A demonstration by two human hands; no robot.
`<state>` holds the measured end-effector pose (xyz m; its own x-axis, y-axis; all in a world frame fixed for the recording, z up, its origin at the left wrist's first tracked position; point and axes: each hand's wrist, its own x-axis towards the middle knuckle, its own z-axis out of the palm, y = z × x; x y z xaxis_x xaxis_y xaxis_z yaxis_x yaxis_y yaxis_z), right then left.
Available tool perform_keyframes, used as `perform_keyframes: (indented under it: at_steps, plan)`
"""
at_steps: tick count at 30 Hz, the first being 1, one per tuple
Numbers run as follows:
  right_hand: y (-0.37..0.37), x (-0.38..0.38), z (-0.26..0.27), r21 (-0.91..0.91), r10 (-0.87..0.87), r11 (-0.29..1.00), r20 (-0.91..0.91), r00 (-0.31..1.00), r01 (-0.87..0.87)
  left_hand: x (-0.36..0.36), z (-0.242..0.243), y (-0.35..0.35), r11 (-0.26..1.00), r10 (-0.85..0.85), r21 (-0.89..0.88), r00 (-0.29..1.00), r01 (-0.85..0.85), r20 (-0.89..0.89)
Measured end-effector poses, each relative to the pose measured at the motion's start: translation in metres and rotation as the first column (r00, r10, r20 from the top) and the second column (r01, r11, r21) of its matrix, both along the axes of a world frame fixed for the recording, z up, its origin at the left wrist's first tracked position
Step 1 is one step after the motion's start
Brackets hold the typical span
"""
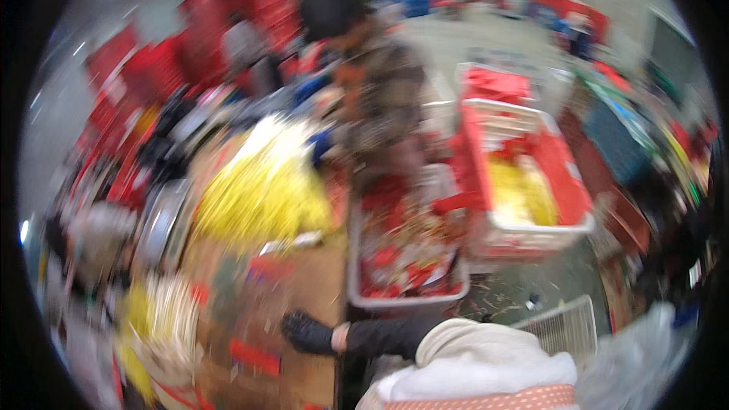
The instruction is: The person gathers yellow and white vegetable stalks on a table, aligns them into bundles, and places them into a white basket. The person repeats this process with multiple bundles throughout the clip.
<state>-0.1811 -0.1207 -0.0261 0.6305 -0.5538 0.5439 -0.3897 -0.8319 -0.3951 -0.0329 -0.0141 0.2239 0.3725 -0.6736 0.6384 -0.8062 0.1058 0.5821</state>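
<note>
A dark glove covers my right hand (pixel 308 333), which is over the brown tabletop (pixel 310 285) at its near right edge. Blur hides its fingers, and I see nothing clearly held in it. My left hand is out of view. A red strip (pixel 255 356) lies on the table just left of the glove. Farther up the table spreads a big heap of long yellow-and-white stalks (pixel 265 188), too blurred to name surely. At its near edge lies a pale, narrow object (pixel 290 243). More pale and yellow stalks (pixel 171 307) stand bunched at the lower left.
A white-rimmed crate (pixel 407 300) beside the table holds red and straw-coloured scraps. Behind it, a red-lined white crate (pixel 535 229) contains yellow stalks. Another person (pixel 381 91) stands across from me at the heap. A white slatted basket (pixel 561 327) is on the floor at right.
</note>
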Motion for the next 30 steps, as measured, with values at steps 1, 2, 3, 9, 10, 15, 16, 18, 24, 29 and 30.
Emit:
perform_keyframes:
  at_steps: [1,2,3,9,10,15,16,18,24,29,30]
  plan:
    - [-0.011,-0.014,-0.009,-0.161,-0.129,0.977,0.06,0.99,0.137,-0.015,-0.017,-0.031,0.99,-0.127,0.064,0.992,0.127,-0.011]
    - [-0.032,-0.042,-0.017,-0.101,-0.276,0.957,-0.011,0.961,0.273,-0.033,-0.034,-0.057,0.961,-0.243,0.126,0.97,0.244,-0.022]
    - [-0.05,-0.063,-0.019,-0.035,-0.352,0.936,-0.082,0.932,0.35,-0.049,-0.046,-0.074,0.925,-0.336,0.178,0.941,0.335,-0.025]
    - [-0.113,-0.129,-0.004,0.047,-0.686,0.727,0.058,0.725,0.685,-0.09,-0.073,-0.131,0.747,-0.571,0.366,0.818,0.554,-0.073]
    - [-0.121,-0.124,0.0,0.036,-0.67,0.742,0.056,0.74,0.669,-0.09,-0.076,-0.137,0.734,-0.578,0.383,0.812,0.561,-0.079]
    - [-0.158,-0.075,0.011,-0.138,-0.644,0.763,-0.07,0.762,0.632,-0.068,-0.092,-0.16,0.704,-0.573,0.445,0.813,0.553,-0.103]
    - [-0.164,-0.072,0.01,-0.032,-0.612,0.789,-0.131,0.78,0.613,-0.062,-0.095,-0.163,0.7,-0.568,0.456,0.816,0.549,-0.109]
    - [-0.174,-0.07,0.007,0.035,-0.605,0.778,-0.229,0.763,0.627,-0.051,-0.1,-0.167,0.697,-0.553,0.476,0.825,0.536,-0.12]
    - [-0.183,-0.068,0.011,-0.141,-0.708,0.694,-0.313,0.633,0.706,-0.013,-0.118,-0.176,0.699,-0.516,0.507,0.847,0.504,-0.131]
    - [-0.113,-0.07,0.029,-0.126,-0.642,0.763,-0.271,0.718,0.634,0.015,-0.135,-0.174,0.702,-0.49,0.525,0.861,0.481,-0.133]
    - [-0.1,-0.075,0.034,0.007,-0.585,0.784,-0.329,0.741,0.621,0.02,-0.136,-0.173,0.703,-0.486,0.528,0.864,0.477,-0.132]
